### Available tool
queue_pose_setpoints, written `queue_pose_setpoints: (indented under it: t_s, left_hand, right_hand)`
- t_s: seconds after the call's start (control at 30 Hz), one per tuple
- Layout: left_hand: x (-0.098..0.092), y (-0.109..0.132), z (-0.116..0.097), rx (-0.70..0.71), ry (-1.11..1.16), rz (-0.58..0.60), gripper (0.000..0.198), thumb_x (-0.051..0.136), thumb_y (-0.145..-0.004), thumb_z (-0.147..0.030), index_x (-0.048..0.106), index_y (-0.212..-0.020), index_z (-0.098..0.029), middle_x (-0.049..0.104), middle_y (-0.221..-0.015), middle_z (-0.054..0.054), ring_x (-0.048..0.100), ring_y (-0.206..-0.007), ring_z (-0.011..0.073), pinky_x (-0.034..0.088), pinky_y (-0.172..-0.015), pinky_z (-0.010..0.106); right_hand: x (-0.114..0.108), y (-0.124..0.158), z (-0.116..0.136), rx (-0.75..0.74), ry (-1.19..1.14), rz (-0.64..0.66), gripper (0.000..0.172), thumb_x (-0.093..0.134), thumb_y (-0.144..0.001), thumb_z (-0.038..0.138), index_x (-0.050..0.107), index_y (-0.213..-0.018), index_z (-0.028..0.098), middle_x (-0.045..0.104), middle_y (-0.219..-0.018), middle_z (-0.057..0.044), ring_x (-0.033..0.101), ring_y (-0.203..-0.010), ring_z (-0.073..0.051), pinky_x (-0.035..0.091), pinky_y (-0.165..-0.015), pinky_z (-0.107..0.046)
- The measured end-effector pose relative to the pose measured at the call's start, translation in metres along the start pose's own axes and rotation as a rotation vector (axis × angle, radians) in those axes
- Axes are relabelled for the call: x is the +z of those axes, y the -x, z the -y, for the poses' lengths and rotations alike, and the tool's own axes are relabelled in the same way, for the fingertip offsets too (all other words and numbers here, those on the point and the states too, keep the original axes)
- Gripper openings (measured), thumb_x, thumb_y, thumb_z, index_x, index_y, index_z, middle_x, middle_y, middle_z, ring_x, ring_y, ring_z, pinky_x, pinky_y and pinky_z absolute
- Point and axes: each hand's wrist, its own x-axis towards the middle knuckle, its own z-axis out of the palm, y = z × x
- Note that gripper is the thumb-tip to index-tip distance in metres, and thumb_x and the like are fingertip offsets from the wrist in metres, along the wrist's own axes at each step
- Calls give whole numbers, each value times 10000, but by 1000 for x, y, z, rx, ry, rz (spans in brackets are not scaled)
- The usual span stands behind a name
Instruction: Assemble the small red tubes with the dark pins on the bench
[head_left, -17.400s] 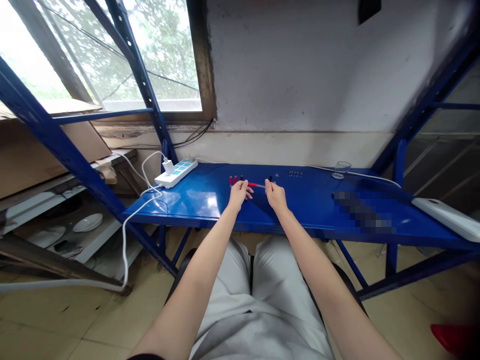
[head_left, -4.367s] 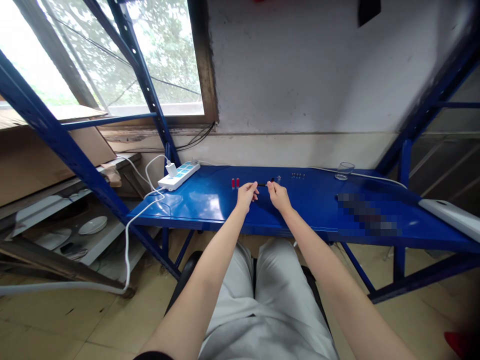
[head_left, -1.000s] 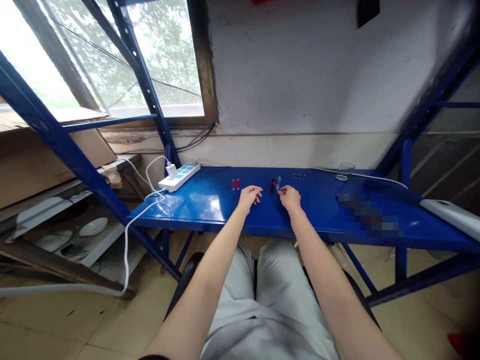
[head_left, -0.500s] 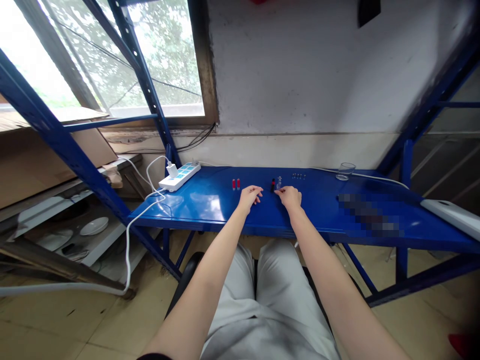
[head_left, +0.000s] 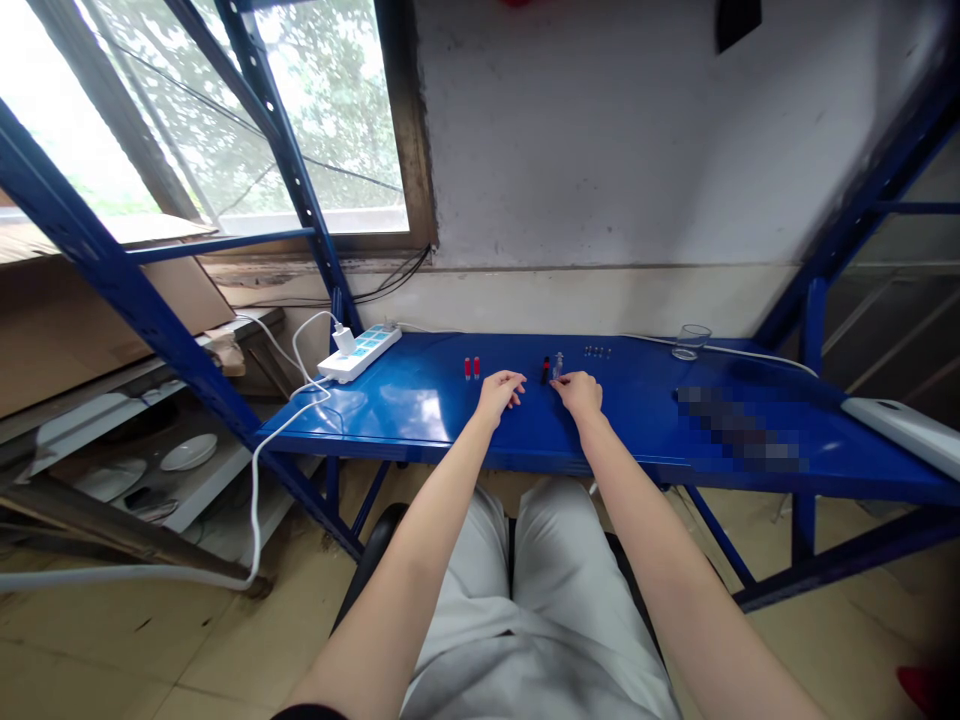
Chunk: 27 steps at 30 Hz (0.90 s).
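Note:
Both my hands rest on a blue metal shelf (head_left: 420, 405) in front of me. My left hand (head_left: 501, 388) lies with its fingers loosely curled and holds nothing I can see. My right hand (head_left: 579, 388) sits just right of it, its fingertips beside a small clear piece (head_left: 558, 366) and a small black and red part (head_left: 545, 369); whether it pinches anything I cannot tell. Two small red caps (head_left: 471, 368) stand left of my left hand. A row of several tiny dark parts (head_left: 597, 351) lies farther back.
A white power strip (head_left: 358, 352) with a plugged charger and white cable lies at the shelf's left. A small glass (head_left: 688, 341) stands at the back right by a white cable. A white flat object (head_left: 900, 432) lies far right. Blue rack posts frame both sides.
My right hand has shifted slightly left toward the small clear piece and the black and red part. My left hand has stayed where it was.

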Motion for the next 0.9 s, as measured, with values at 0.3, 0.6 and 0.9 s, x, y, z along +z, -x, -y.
queue_pose_setpoints:
  t_s: [0.3, 0.6, 0.9]
  left_hand:
    - [0, 0, 0, 1, -8, -1, 142, 559, -734, -256, 615, -772, -132, 572, -642, 6, 487, -420, 49, 314, -383, 174]
    - [1, 2, -2, 1, -15, 0, 159, 547, -750, -268, 614, -784, -129, 571, -642, 11, 485, -430, 51, 328, -392, 175]
    - [5, 0, 4, 59, -223, 5, 145, 525, -758, -261, 610, -759, -144, 577, -630, 0, 465, -418, 45, 364, -438, 183]
  right_hand:
    - [0, 0, 1, 24, 26, 27, 283, 531, -795, 395, 689, -937, 209, 685, -906, -73, 608, -890, -242, 391, -750, -330]
    - [-4, 10, 1, 18, 2, 5, 334, 497, -797, 408, 611, -1013, 180, 658, -967, -94, 575, -955, -264, 350, -818, -390]
    - [-6, 18, 3, 12, -87, -87, 128, 462, -745, 213, 484, -868, 186, 625, -812, -64, 577, -800, -237, 335, -775, -387]
